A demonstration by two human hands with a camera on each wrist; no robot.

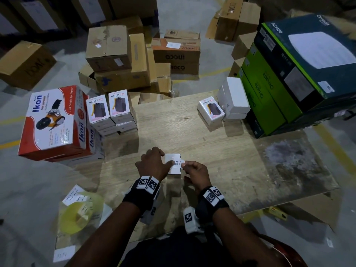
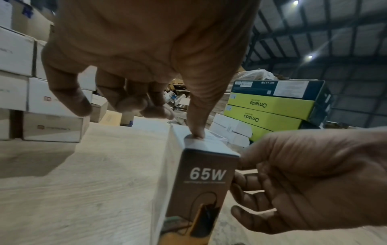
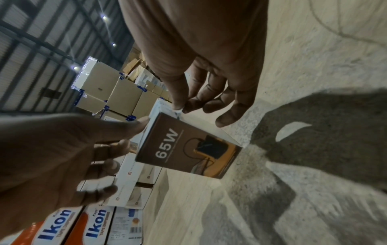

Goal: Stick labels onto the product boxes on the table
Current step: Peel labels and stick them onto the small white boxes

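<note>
You are part way through the job. One small box [image 1: 173,158] stands upright near the front of the wooden surface [image 1: 221,151], and a white label [image 1: 178,163] with black letters is going onto its top right now. One end of the label is stuck down. The other end hangs over the right edge, not pressed flat yet.

Your left hand [image 1: 152,164] has one finger pushing down on the label on the box top, and the other fingers are loosely bent and hold nothing. Your right hand [image 1: 196,173] pinches the loose end of the label between thumb and finger.

More boxes of the same kind wait: two short stacks [image 1: 111,112] on the left and one box [image 1: 211,109] on the right, beside plain white boxes [image 1: 234,95]. I cannot see labels on them (they are too small to tell), so I think most of the work is left.

The box in your hands is tall and thin, white on top, with a brown side that says 65W and shows a dark pack.
</note>
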